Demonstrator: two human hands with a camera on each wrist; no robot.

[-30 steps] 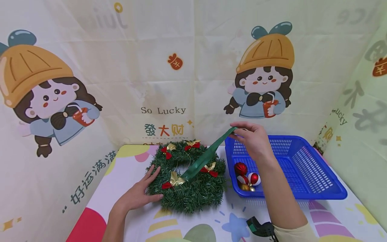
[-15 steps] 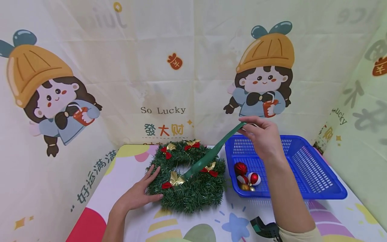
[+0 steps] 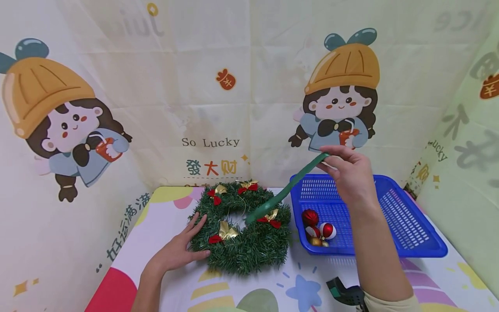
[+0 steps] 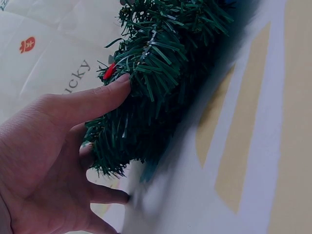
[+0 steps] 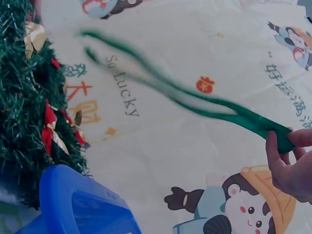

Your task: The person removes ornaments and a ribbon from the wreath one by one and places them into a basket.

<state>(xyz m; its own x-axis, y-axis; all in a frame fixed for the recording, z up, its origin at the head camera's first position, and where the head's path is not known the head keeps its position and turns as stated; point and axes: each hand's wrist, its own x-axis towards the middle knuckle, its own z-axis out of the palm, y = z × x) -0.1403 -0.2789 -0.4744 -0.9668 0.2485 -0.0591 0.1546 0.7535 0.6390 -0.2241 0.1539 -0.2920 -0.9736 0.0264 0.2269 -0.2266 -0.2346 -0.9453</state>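
A green Christmas wreath (image 3: 249, 255) with red and gold bows (image 3: 228, 230) lies on the table. My left hand (image 3: 180, 250) holds its left side with spread fingers; in the left wrist view the thumb (image 4: 109, 96) presses into the needles, and the index finger is partly hidden behind them. My right hand (image 3: 352, 173) pinches one end of a long green ribbon (image 3: 290, 186) between thumb and fingers, raised over the basket's left part. In the right wrist view the ribbon (image 5: 256, 122) is doubled, with two loose, blurred tails. In the head view its lower end overlaps the wreath's middle.
A blue plastic basket (image 3: 413, 249) stands right of the wreath. In its left corner lie several baubles: a dark red one (image 3: 310, 217), red-and-white ones (image 3: 328, 230) and small gold ones (image 3: 315, 241). A printed cloth (image 3: 269, 108) hangs as a wall behind the table.
My right hand has moved right and slightly up, drawing the ribbon along, so its lower end shifts from the near gold bow toward the wreath's right side. The left hand has stayed put.
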